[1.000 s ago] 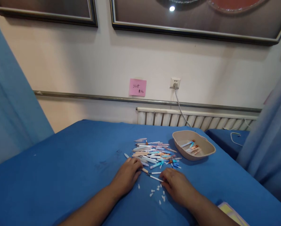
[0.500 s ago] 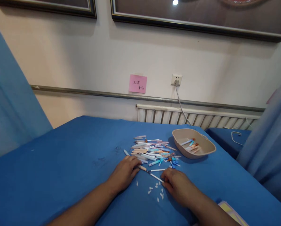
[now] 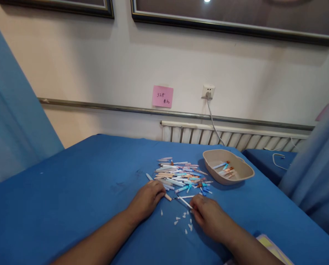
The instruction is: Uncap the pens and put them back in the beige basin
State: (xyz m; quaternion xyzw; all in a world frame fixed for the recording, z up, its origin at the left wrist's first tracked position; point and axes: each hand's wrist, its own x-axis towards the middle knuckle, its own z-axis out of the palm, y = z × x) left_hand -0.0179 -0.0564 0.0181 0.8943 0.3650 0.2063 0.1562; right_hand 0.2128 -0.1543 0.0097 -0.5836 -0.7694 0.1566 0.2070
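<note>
My left hand [image 3: 147,197] rests on the blue cloth, fingers closed around a peach pen barrel [image 3: 168,197] whose end points right. In my right hand [image 3: 210,215] is a thin white pen refill [image 3: 185,202], pinched near its lower end, its dark tip up and left, a little apart from the barrel. Just behind it lies another white stick [image 3: 186,197], partly hidden by the right hand. Several small white cone-shaped pieces [image 3: 176,222] are scattered between the hands. Beyond them is a pile of pens and pen parts [image 3: 175,175] in mixed colours.
A beige plastic basin [image 3: 244,176] holding several pens stands at the back right of the blue-covered surface [image 3: 98,173]. Blue pieces [image 3: 204,190] lie at the pile's right side. A yellow patterned item [image 3: 271,248] is near my right forearm. A radiator [image 3: 186,134] runs along the wall.
The refill in my right hand has tilted, its tip swinging upward and away from the barrel's end. My left hand has stayed almost still on the barrel.
</note>
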